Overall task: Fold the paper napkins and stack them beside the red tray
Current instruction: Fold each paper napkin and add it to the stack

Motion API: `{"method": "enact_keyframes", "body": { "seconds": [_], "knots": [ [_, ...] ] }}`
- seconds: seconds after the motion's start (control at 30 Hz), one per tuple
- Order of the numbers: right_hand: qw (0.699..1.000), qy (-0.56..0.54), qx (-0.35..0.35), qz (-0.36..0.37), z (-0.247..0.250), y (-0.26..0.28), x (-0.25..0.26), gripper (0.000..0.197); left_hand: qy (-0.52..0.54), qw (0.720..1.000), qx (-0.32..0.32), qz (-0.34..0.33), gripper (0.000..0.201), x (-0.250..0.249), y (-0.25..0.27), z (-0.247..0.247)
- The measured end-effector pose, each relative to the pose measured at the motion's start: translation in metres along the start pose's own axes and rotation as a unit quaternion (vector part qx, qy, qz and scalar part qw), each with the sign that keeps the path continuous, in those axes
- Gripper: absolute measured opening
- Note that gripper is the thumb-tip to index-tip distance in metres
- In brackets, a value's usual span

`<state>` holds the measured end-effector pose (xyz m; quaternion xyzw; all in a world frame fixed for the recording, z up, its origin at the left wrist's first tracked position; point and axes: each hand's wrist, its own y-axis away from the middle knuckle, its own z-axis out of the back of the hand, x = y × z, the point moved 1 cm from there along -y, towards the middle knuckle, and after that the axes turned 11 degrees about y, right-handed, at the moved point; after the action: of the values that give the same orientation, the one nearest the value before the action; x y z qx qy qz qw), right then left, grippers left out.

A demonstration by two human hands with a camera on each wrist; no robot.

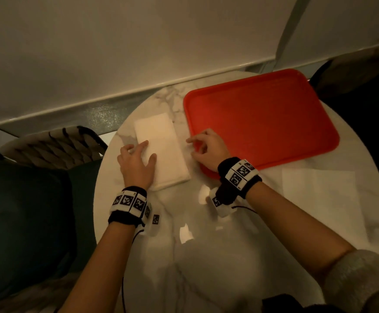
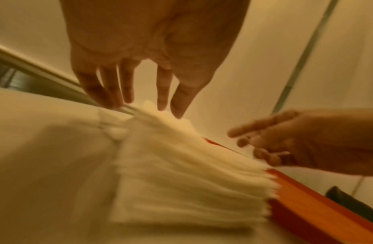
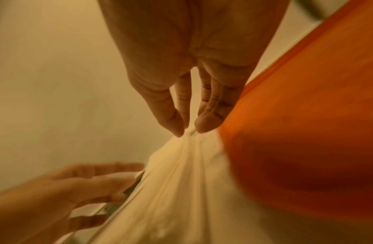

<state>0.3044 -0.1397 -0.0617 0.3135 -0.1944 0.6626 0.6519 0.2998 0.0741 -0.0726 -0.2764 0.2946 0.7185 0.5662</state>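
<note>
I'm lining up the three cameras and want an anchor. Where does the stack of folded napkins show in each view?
Head: stack of folded napkins left of centre, under the left hand, left of the red tray.
Left wrist: lower centre, blurred, its layered edge facing the camera.
Right wrist: bottom centre, blurred.
Shared landmark: the red tray, lying along the stack's right side in every view.
</note>
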Motion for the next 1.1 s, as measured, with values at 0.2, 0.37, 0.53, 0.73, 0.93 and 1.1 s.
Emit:
{"method": "enact_keyframes", "body": {
  "seconds": [0.2, 0.37, 0.53, 0.73, 0.93, 1.1],
  "knots": [
    [0.970, 0.028, -0.144, -0.192, 0.068, 0.106, -0.129, 0.026, 0.127, 0.977, -0.056, -0.160, 0.037, -0.037, 0.079, -0.025],
    [0.907, 0.081, -0.203, -0.361, 0.116, 0.183, -0.215, 0.026, 0.193, 0.961, 0.103, -0.168, 0.039, -0.062, 0.149, -0.085],
    [0.858, 0.085, -0.193, -0.469, 0.130, 0.232, -0.244, 0.055, 0.102, 0.935, 0.293, -0.169, 0.046, -0.103, 0.204, -0.163],
    [0.853, 0.013, -0.185, -0.489, 0.125, 0.245, -0.233, 0.104, 0.090, 0.922, 0.348, -0.143, 0.059, -0.132, 0.236, -0.215],
    [0.884, -0.061, -0.147, -0.440, 0.130, 0.236, -0.215, 0.024, 0.139, 0.929, 0.332, -0.089, 0.055, -0.129, 0.239, -0.223],
    [0.933, -0.205, -0.074, -0.287, 0.131, 0.227, -0.157, 0.017, 0.376, 0.873, 0.284, 0.128, 0.047, -0.118, 0.234, -0.200]
  ]
}}
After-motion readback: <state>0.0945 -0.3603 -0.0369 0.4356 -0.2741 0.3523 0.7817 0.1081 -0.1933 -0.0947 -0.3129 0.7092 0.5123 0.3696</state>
